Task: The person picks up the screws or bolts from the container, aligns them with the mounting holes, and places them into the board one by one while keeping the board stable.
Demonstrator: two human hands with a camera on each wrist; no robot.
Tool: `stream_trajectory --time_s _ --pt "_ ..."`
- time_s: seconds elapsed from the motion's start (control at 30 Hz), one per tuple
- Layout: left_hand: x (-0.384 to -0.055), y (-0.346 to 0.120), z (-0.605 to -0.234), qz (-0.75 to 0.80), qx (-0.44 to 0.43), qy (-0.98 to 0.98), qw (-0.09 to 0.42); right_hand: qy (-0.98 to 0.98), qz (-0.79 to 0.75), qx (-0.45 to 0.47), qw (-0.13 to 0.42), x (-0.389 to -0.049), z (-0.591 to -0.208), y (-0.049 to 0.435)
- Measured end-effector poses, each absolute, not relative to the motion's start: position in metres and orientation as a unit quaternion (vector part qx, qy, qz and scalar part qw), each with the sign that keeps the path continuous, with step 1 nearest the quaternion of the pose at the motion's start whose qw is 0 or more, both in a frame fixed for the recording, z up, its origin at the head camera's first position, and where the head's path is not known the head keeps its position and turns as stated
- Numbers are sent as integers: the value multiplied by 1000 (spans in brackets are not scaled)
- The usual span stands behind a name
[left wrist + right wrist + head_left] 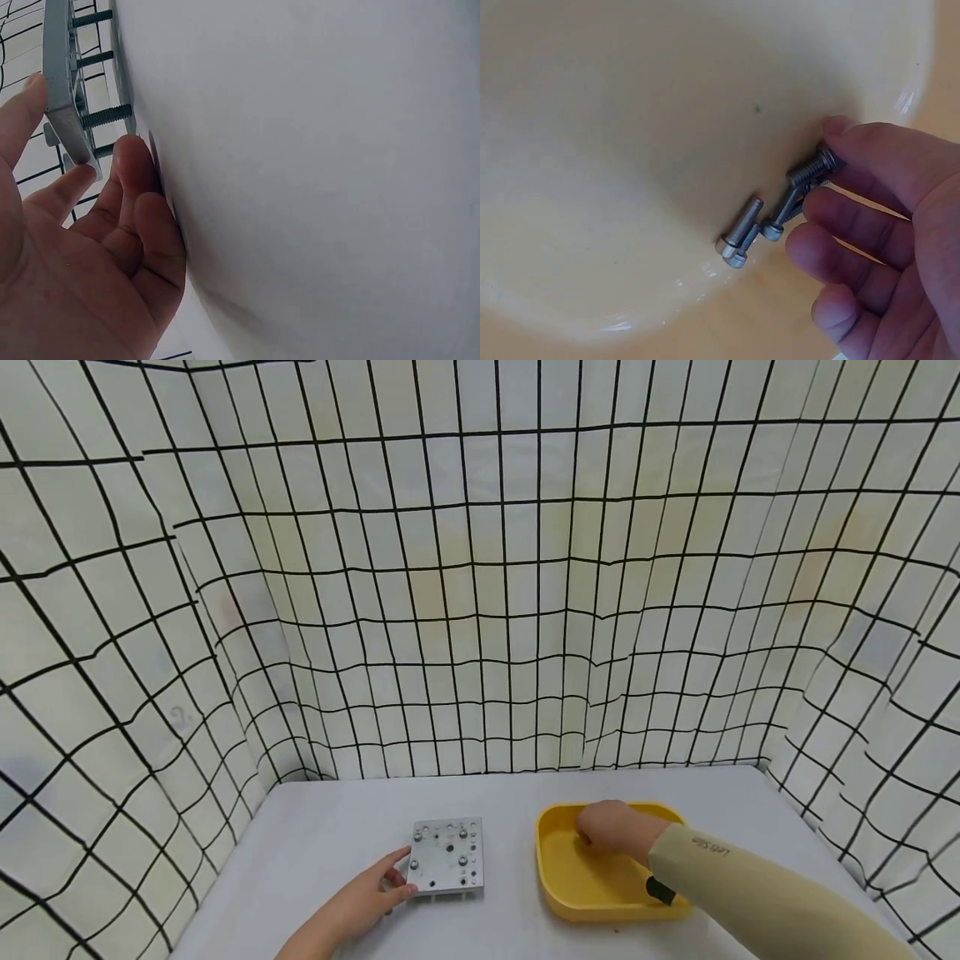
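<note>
A square metal plate [438, 864] with several holes and screw heads stands raised over the white table on threaded screw shanks [107, 115] that stick out beneath it. My left hand [372, 893] grips its left side by thumb and index finger, with the other fingers curled close to the tabletop. Inside the yellow tray [551, 872] is my right hand [617, 828]. In the right wrist view this hand pinches a socket-head screw [807, 171] by its head, between thumb and index finger. Several more socket-head screws [742, 225] lie on the tray bottom beside the fingertips.
The tray's raised rim [600, 913] surrounds the right hand. A beige sleeve [757, 877] crosses its right side, with a small black item [660, 890] under the forearm. White cloth walls with a black grid [525, 610] enclose the white table [315, 827].
</note>
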State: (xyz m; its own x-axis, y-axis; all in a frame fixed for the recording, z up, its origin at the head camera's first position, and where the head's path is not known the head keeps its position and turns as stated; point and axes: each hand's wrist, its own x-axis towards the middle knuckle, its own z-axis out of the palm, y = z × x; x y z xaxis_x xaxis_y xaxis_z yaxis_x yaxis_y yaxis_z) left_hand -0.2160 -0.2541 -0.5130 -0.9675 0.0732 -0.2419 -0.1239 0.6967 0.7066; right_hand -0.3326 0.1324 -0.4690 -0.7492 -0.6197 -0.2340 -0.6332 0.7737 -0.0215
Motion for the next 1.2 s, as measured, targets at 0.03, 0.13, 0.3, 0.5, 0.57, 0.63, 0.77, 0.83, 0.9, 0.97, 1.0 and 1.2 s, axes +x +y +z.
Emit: stream_trajectory --time_s 0.03,0.13,0.3,0.5,0.57,0.63,0.77,0.83,0.9,0.97,1.0,1.2 --pt "-216 -254 -512 389 -14 912 129 933 30 -339 114 -332 -470 132" --pt "-215 -253 -510 391 -17 910 135 930 32 -350 110 -332 -471 131" --pt "-216 -256 -511 407 -13 903 139 931 33 -344 114 -332 -473 130" --pt "-216 -260 -515 424 -6 893 148 932 19 -343 117 -331 -471 132" --pt "-217 -262 -516 425 -7 893 150 932 7 -344 118 -330 -469 134" --pt "-218 -262 -517 422 -8 894 152 931 -11 -344 122 -329 -466 136" --pt "-221 -263 -517 415 -7 897 153 926 -54 -347 134 -330 -464 143" --pt "-222 -263 -516 414 -5 897 155 923 -81 -347 143 -332 -465 148" --pt "-222 -262 -516 412 -7 898 155 922 -107 -343 148 -334 -467 153" --pt "-222 -262 -515 412 -9 898 156 918 -134 -339 153 -336 -468 158" --pt "-222 -262 -515 412 -9 897 156 916 -151 -335 158 -337 -468 161" --pt "-222 -261 -511 408 -11 899 159 903 -246 -298 188 -336 -461 176"
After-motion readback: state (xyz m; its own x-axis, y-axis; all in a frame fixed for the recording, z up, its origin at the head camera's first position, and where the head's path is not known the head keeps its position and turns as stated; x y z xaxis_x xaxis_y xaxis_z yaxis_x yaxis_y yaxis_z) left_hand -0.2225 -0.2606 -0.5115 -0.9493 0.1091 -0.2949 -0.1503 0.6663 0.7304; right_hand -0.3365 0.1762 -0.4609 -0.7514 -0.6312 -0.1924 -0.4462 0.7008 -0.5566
